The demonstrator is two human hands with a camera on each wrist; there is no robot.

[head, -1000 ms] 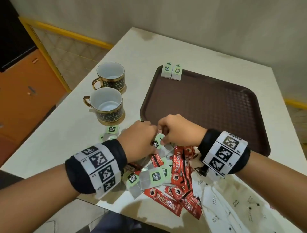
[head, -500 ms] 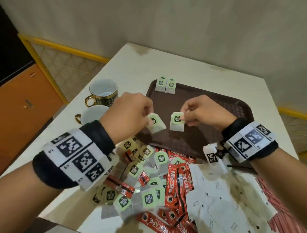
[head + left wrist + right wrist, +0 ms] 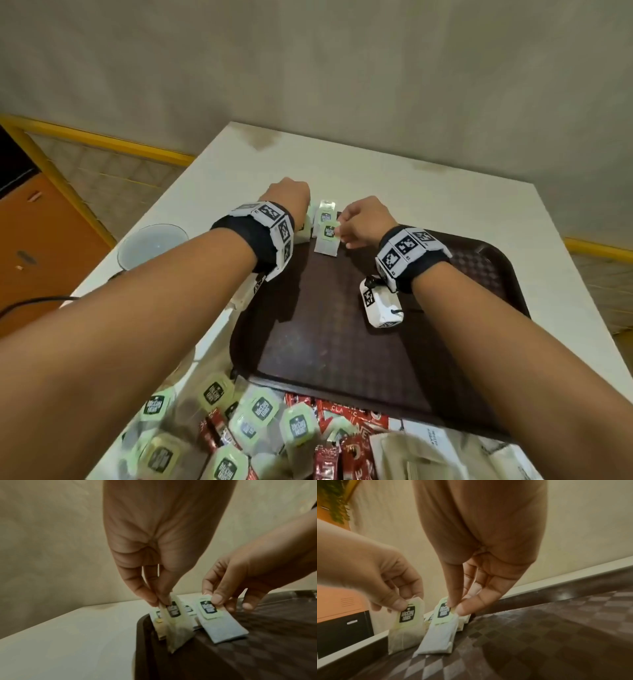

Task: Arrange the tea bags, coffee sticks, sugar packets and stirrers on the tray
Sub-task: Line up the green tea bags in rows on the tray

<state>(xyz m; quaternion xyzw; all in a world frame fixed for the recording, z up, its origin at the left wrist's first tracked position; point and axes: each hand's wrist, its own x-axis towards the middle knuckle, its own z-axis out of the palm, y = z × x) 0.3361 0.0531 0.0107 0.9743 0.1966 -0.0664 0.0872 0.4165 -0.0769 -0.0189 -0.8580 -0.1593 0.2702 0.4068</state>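
Note:
Each hand pinches a tea bag by its green tag at the far left corner of the brown tray (image 3: 376, 342). My left hand (image 3: 159, 600) holds a tea bag (image 3: 178, 632) that hangs with its lower edge at the tray's corner. My right hand (image 3: 455, 606) holds a second tea bag (image 3: 440, 639) whose pouch lies on the tray floor. In the head view the right hand's tea bag (image 3: 327, 241) sits just in front of a tea bag (image 3: 325, 214) lying at the tray's far edge. Another placed tea bag (image 3: 158, 615) shows behind the left hand's one.
A heap of green-tagged tea bags (image 3: 260, 411), red coffee sticks (image 3: 329, 459) and white sugar packets (image 3: 428, 445) lies on the white table (image 3: 445, 205) near me. A cup (image 3: 150, 246) stands left of the tray. A wall rises behind the table.
Both hands lifted a tea bag each from the near heap and carried them forward across the tray to its far left corner, where the bags now touch down.

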